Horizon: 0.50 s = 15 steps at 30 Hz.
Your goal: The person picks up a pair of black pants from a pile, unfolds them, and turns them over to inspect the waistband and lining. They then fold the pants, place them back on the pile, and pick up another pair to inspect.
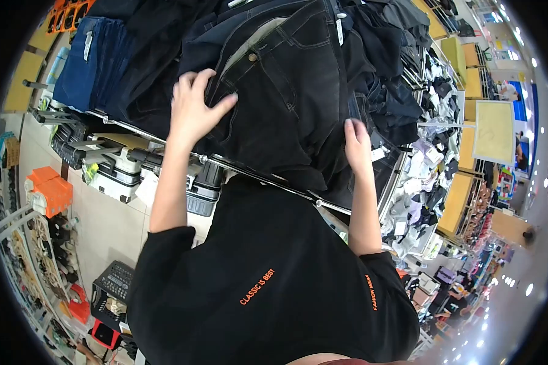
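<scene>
A pair of black jeans (pixel 274 91) lies spread on top of a pile of dark trousers, its metal waist button and one front pocket showing. My left hand (pixel 195 106) is at the jeans' left edge by the waistband, fingers slightly bent and thumb held well apart. On the opposite side, my right hand (pixel 358 145) has its fingers pressed together at the jeans' edge, closed on the fabric; part of that grip is hidden. A white tag (pixel 340 31) hangs near the waistband.
Folded blue jeans (pixel 97 61) are stacked at the left end of the rack. A metal rail (pixel 256 173) runs along its front, with suitcases (pixel 115 173) below. To the right stands a bin of small white and black garments (pixel 429 158) and a sign board (pixel 494 132).
</scene>
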{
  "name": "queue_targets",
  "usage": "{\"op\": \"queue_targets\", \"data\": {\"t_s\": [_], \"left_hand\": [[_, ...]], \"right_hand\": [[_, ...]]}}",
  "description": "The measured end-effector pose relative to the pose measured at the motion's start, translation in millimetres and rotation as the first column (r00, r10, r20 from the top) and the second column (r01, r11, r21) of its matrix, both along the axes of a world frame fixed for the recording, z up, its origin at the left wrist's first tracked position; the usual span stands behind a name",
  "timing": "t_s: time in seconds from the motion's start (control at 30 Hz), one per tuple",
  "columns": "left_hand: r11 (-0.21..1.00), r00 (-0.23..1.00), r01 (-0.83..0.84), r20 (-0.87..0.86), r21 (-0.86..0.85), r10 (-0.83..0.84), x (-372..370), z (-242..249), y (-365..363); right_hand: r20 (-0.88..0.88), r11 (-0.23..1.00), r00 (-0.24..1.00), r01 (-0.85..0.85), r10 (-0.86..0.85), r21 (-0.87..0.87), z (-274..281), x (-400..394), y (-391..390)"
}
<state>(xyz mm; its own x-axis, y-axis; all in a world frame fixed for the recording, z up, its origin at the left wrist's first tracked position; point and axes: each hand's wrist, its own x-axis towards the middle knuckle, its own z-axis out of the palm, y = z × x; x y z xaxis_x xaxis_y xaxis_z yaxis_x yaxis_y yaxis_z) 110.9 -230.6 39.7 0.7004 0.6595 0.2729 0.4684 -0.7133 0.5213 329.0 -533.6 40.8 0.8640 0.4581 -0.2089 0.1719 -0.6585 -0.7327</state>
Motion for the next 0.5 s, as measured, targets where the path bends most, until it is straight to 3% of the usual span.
{"op": "queue_targets", "data": {"t_s": [0.07,0.1,0.13,0.2,0.33,0.4,0.47,0.5], "left_hand": [[0.966,0.997,-0.039,-0.078,-0.256,0.020,-4,-16,-17],[0.965,0.999,-0.039,0.013,-0.258,0.044,-1,-29,-20],[0.944,0.997,-0.054,0.027,-0.325,0.066,2,-31,-20],[0.892,0.992,-0.077,0.057,-0.445,0.114,10,-33,-18],[0.933,0.993,-0.084,0.047,-0.351,0.107,10,-58,22],[0.939,0.966,-0.013,0.239,-0.345,0.101,1,-62,45],[0.743,0.913,0.017,0.313,-0.669,0.260,-8,-46,61],[0.695,0.877,0.098,0.392,-0.712,0.278,-12,-48,75]], "right_hand": [[-0.335,0.988,0.940,0.105,-0.062,0.112,-39,11,-6],[-0.417,0.943,0.903,0.220,-0.101,0.249,-66,9,-5],[-0.493,0.914,0.862,0.097,0.122,0.395,-40,-6,9],[-0.381,0.907,0.922,0.094,0.077,0.411,-49,-8,12],[0.054,0.889,0.992,0.081,-0.117,0.451,-27,-21,8],[0.237,0.958,0.954,0.118,-0.182,0.262,-20,-2,-22],[0.245,0.908,0.920,0.204,-0.306,0.366,3,13,-39],[0.062,0.799,0.941,0.247,-0.334,0.548,21,14,-36]]}}
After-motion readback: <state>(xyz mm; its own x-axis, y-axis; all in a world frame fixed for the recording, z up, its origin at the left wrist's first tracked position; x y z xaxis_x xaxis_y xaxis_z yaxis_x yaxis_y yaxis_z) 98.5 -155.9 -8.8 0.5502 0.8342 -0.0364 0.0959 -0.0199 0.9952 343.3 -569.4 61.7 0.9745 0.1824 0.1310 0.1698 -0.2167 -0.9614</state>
